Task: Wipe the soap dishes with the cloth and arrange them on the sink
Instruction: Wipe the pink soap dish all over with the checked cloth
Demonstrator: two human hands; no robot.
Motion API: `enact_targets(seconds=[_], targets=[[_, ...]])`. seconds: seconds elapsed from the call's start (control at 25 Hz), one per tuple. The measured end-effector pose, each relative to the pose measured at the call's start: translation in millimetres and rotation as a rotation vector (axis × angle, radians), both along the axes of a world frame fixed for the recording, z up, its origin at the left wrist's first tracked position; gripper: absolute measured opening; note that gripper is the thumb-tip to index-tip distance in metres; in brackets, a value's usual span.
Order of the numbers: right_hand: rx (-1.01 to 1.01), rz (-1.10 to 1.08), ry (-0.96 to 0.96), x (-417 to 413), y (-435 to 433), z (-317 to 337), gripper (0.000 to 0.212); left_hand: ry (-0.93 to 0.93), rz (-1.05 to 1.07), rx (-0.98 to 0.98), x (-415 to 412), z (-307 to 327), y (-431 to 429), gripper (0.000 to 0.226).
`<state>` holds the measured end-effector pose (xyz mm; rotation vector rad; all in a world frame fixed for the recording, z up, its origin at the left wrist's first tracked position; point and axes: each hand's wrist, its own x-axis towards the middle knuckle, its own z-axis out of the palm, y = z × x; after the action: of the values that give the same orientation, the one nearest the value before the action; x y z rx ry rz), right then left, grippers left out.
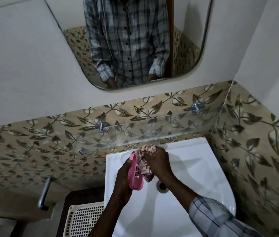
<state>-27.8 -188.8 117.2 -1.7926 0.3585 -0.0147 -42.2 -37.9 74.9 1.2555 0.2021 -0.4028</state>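
Observation:
Over the white sink (195,170), my left hand (122,182) grips a pink slotted soap dish (135,175) from its left side, tilted on edge. My right hand (157,162) is closed around a bunched pink-and-dark patterned cloth (145,161) and presses it against the dish's inner face. The cloth's lower end hangs just above the drain (162,185). Only one soap dish is in sight.
A glass shelf (152,134) on two metal brackets juts out above the sink's back edge. A white perforated plastic basket (84,219) stands left of the sink. A metal bar (44,194) sticks out of the tiled wall at left. A mirror (135,40) hangs above.

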Motion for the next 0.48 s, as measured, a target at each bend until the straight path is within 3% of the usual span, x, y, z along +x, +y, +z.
enact_targets(seconds=[0.08, 0.2, 0.4, 0.48], targets=[[0.029, 0.040, -0.011, 2.7, 1.1, -0.3, 0.013, -0.004, -0.025, 0.001, 6.1, 0.5, 3.1, 0.047], [-0.081, -0.036, 0.084, 7.0, -10.5, -4.3, 0.022, 0.057, 0.044, -0.038, 10.8, 0.0, 8.5, 0.049], [0.288, -0.044, 0.194, -7.3, -28.4, -5.6, 0.013, 0.312, 0.155, -0.237, 14.6, -3.3, 12.3, 0.051], [0.178, -0.037, 0.175, -12.1, -40.6, -4.0, 0.013, 0.334, 0.148, -0.316, 12.6, -7.5, 15.2, 0.057]])
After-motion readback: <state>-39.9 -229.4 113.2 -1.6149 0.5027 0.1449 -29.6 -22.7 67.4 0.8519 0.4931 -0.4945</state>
